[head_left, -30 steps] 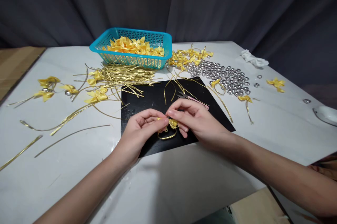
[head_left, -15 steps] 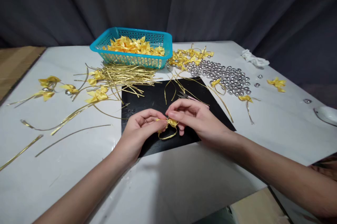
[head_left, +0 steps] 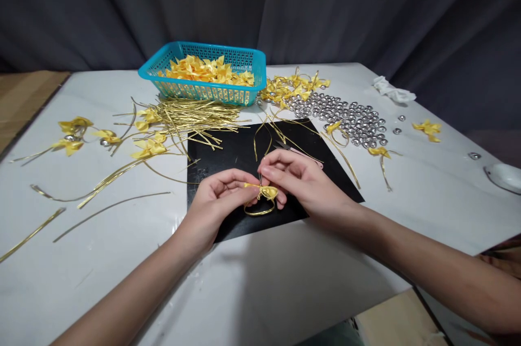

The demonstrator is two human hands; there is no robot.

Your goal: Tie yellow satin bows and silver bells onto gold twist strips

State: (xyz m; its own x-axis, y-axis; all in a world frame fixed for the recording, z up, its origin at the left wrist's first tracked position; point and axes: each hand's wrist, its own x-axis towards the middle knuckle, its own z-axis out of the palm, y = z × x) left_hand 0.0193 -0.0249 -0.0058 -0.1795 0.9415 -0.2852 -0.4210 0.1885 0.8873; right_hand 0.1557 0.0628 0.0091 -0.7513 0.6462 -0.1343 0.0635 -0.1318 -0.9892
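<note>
Over the black mat (head_left: 244, 145), my left hand (head_left: 223, 197) pinches a yellow ribbon bow (head_left: 268, 192) between thumb and forefinger. A loop of gold cord (head_left: 259, 213) hangs below the bow. My right hand (head_left: 295, 180) is closed just to the right and slightly higher, its thumb and forefinger pinching a thin cord end that rises from the bow. Part of the bow is hidden by the left fingers. Behind the right hand, scissors (head_left: 301, 155) with dark blades and pink handles lie on the mat, partly covered.
A blue basket (head_left: 203, 87) of yellow ribbon pieces stands at the back. Gold cords (head_left: 199, 115) are heaped before it. Silver beads (head_left: 345, 115) spread at the right, near finished-looking bows (head_left: 285, 88). Loose bows (head_left: 150, 145) and cords lie left; a white cloth (head_left: 394, 91) sits back right.
My right fingers have moved slightly up from the bow, drawing the thin cord end upward. More of the bow now shows. My left hand has stayed in place.
</note>
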